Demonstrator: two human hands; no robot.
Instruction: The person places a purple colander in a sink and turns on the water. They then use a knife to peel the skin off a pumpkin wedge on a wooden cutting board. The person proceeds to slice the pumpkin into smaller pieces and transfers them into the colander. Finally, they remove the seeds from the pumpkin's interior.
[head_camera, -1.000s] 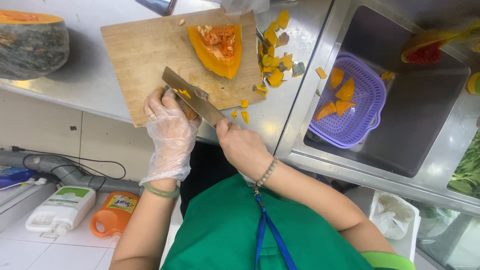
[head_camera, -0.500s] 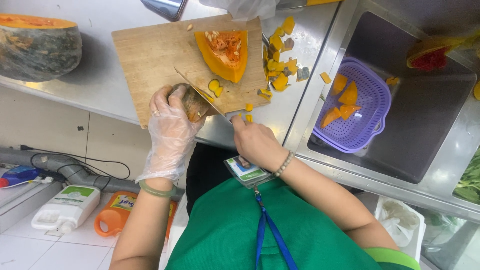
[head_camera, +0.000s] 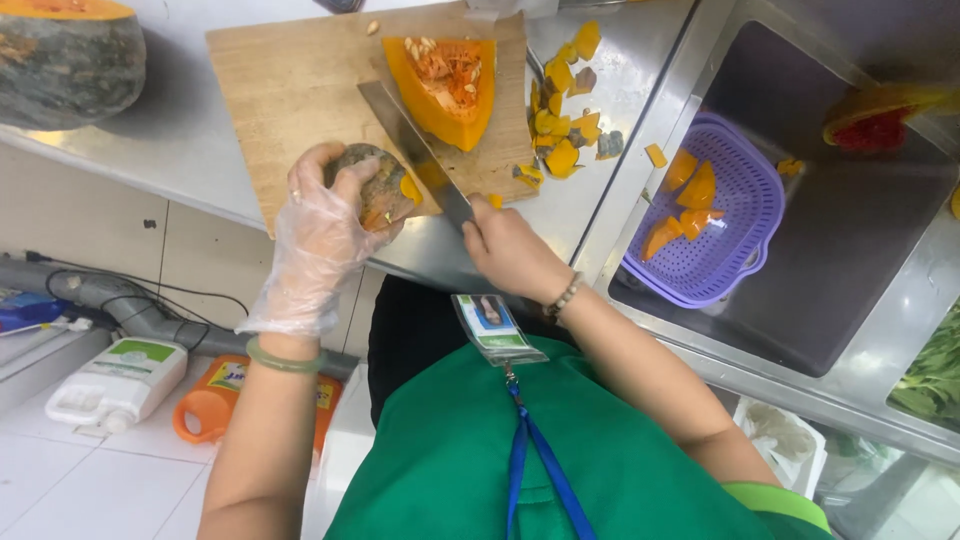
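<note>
Head view: the left hand (head_camera: 318, 235), in a thin clear glove, has its fingers (head_camera: 352, 190) curled closed over a pumpkin piece (head_camera: 375, 190), dark rind up, pinning it at the near edge of the wooden cutting board (head_camera: 290, 90). The grip seems meant to steady the piece against the blade.

The right hand (head_camera: 510, 250) is bare, its fingers wrapped closed about the handle of a cleaver (head_camera: 415, 155). The handle itself is hidden inside the fist. The broad blade runs away from those fingers across the board and lies right against the orange flesh of the held piece, just beside the gloved fingertips.

Beyond the blade, farther from both hands, a pumpkin wedge (head_camera: 448, 85) lies flesh-up with its seeds showing. To the right of the right-hand fingers, cut chunks and rind scraps (head_camera: 562, 125) are scattered over the board's edge and the steel table (head_camera: 190, 150), probably pushed aside to keep the cutting spot free. Farther right, a purple basket (head_camera: 745, 240) sits in the sink (head_camera: 850, 270) with a few orange chunks in it. Far left of the gloved fingers a large pumpkin half (head_camera: 65, 60) rests on the table.
</note>
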